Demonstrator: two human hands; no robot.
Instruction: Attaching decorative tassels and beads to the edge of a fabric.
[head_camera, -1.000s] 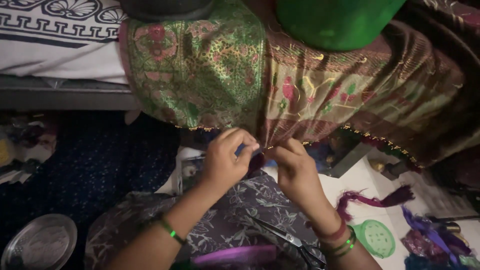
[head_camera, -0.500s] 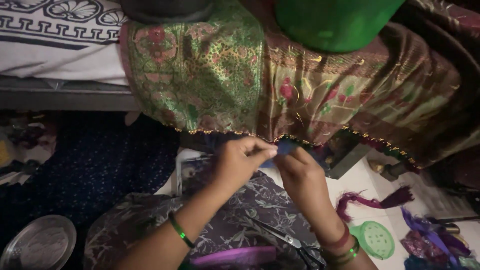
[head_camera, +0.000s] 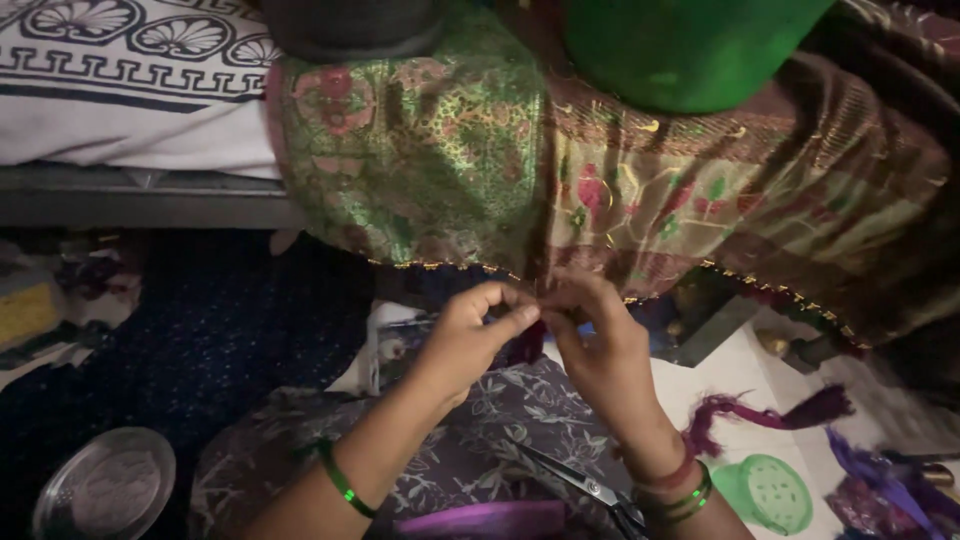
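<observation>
A green and brown patterned silk cloth (head_camera: 560, 190) with a beaded gold border hangs down in front of me. My left hand (head_camera: 470, 335) and my right hand (head_camera: 595, 345) meet at its lower edge, fingers pinched together on the hem near the middle. What lies between the fingertips is too small to make out. Green bangles sit on both wrists.
Scissors (head_camera: 585, 485) lie on my lap on grey floral fabric. A purple tassel (head_camera: 770, 415) and a green round lid (head_camera: 770, 490) rest on white paper at right. A steel plate (head_camera: 100, 485) is at lower left. A green tub (head_camera: 680, 45) stands on the cloth above.
Both hands shifted slightly along the hem and stay pinched together at the cloth's edge. The blue bit seen between the fingers half a second ago is out of sight.
</observation>
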